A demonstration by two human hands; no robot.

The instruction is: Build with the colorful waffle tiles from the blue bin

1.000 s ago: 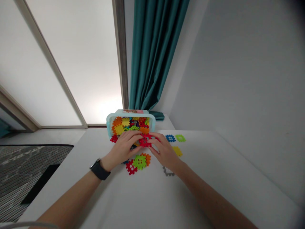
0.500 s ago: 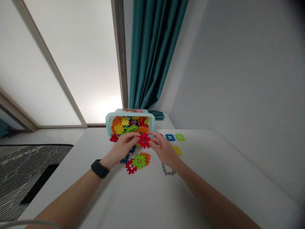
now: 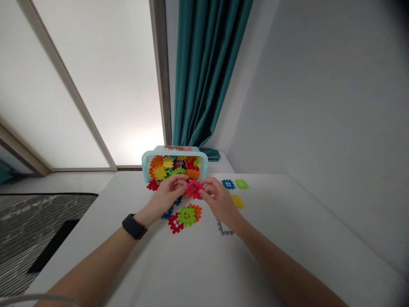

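Between my two hands is a red notched building tile (image 3: 194,189) with a window-like cutout, held in front of the bin. My left hand (image 3: 169,192), with a dark watch on the wrist, pinches its left edge. My right hand (image 3: 218,200) grips the opposite edge between thumb and fingers. Below them on the table lie a green tile (image 3: 187,216), a red tile (image 3: 175,223) and an orange tile (image 3: 198,212), overlapping. Dark blue tiles (image 3: 168,212) are partly covered by my left hand.
A pale blue bin (image 3: 144,164) full of colourful tiles lies open toward me at the back of the white table (image 3: 179,268). To the right are a blue tile (image 3: 228,184), a green tile (image 3: 242,183), a yellow tile (image 3: 237,201) and a grey frame-like tile (image 3: 225,229).
The red tile has tilted and catches more light, looking pinker. My right hand has shifted slightly with it, while my left hand stays nearly in place.
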